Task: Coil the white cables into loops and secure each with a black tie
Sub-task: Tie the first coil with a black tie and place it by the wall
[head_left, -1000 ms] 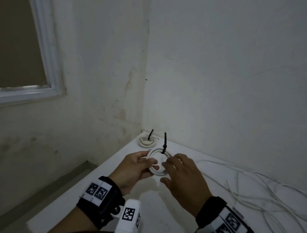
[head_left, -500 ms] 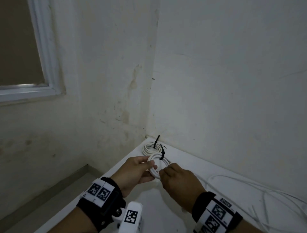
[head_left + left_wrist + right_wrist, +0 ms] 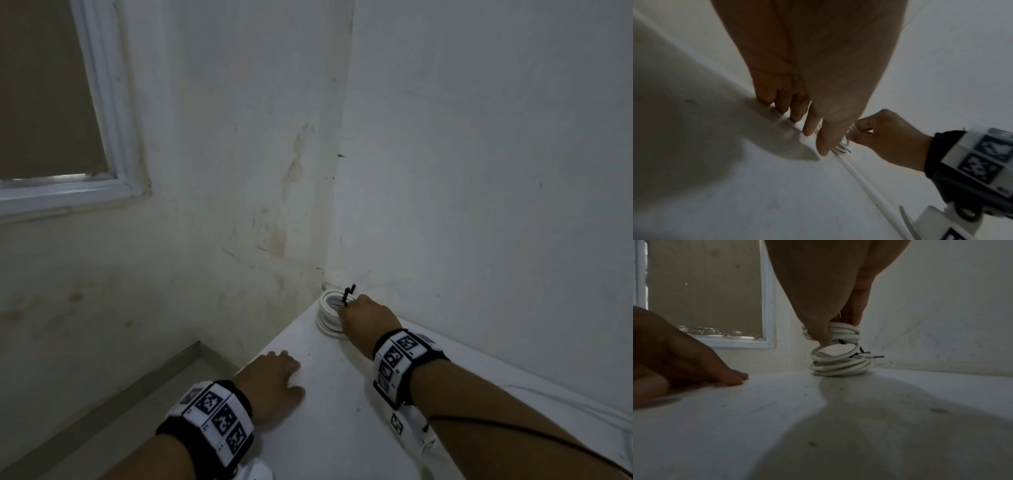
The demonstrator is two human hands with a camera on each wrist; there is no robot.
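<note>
My right hand (image 3: 368,318) grips the upper white coil (image 3: 835,332), black tie (image 3: 348,294) on it, atop a second tied coil (image 3: 840,365) in the tabletop (image 3: 329,404) corner. Left hand (image 3: 272,382) rests flat on the tabletop, fingers relaxed, holding nothing.

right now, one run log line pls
right hand: grips tied white cable coil | over second coil | left hand: flat on white table

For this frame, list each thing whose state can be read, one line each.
Upper white coiled cable: tied with a black tie, held just above the other coil.
Lower white coiled cable: tied, resting on the white table in the corner.
Right hand: gripping the upper coil.
Left hand: flat on the table, holding nothing.
</note>
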